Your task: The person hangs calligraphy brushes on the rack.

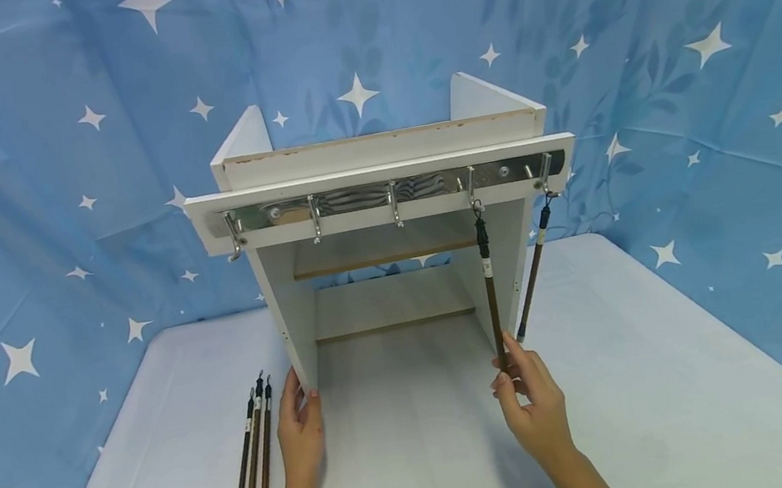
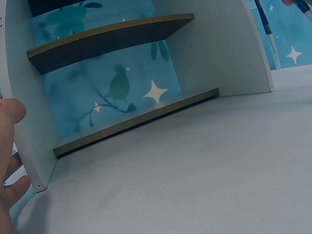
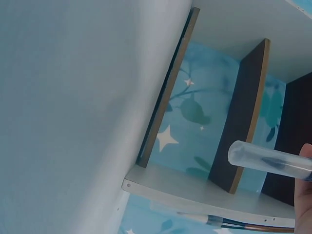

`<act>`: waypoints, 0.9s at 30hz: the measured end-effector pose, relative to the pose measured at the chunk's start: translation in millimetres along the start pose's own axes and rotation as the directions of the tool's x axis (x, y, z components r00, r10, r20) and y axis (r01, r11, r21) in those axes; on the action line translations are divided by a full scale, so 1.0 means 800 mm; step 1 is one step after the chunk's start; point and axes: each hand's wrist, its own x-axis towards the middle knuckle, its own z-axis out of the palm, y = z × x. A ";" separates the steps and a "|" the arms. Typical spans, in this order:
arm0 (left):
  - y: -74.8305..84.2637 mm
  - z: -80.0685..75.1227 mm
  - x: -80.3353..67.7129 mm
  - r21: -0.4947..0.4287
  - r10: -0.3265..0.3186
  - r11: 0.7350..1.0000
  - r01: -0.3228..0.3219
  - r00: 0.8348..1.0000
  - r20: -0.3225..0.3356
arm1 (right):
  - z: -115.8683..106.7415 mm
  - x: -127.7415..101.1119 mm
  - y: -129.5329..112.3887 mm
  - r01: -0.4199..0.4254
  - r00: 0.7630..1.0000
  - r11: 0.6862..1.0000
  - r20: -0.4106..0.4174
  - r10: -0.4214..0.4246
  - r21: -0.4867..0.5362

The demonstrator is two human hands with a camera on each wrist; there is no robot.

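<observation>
A white wooden shelf unit (image 1: pixel 385 150) stands on the table with a metal hook rail (image 1: pixel 354 199) across its upper front. My left hand (image 1: pixel 302 434) grips the left side panel (image 2: pixel 29 112) near its bottom, thumb on one face and fingers on the other. A calligraphy brush (image 1: pixel 487 263) hangs by its loop from the second hook from the right. Its lower part is between the thumb and fingers of my right hand (image 1: pixel 536 403); a clear cap (image 3: pixel 268 160) covers its tip. Another brush (image 1: pixel 535 281) hangs slanted from the rightmost hook, beyond the right panel.
Three more brushes (image 1: pixel 250 467) lie side by side on the white tabletop (image 1: pixel 141 450), left of my left forearm. Blue star-printed cloth (image 1: pixel 45 161) surrounds the table's back and sides. Inside the unit, a shelf board (image 2: pixel 117 39) spans the two panels.
</observation>
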 end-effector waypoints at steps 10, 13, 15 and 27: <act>-0.002 0.001 0.001 0.001 0.012 1.000 -0.012 1.000 0.000 | 0.001 -0.003 0.001 -0.038 0.999 0.999 0.014 0.039 -0.023; -0.002 0.001 0.001 0.004 0.014 1.000 -0.014 1.000 -0.002 | 0.000 -0.004 0.000 -0.073 0.996 0.997 0.043 0.074 -0.021; -0.002 0.001 0.001 0.001 0.012 1.000 -0.012 1.000 -0.004 | 0.000 -0.004 0.000 -0.089 0.994 0.996 0.058 0.090 -0.014; -0.002 0.001 0.000 0.001 0.004 1.000 -0.004 1.000 -0.007 | 0.001 -0.001 -0.004 -0.089 0.993 0.996 0.078 0.087 0.018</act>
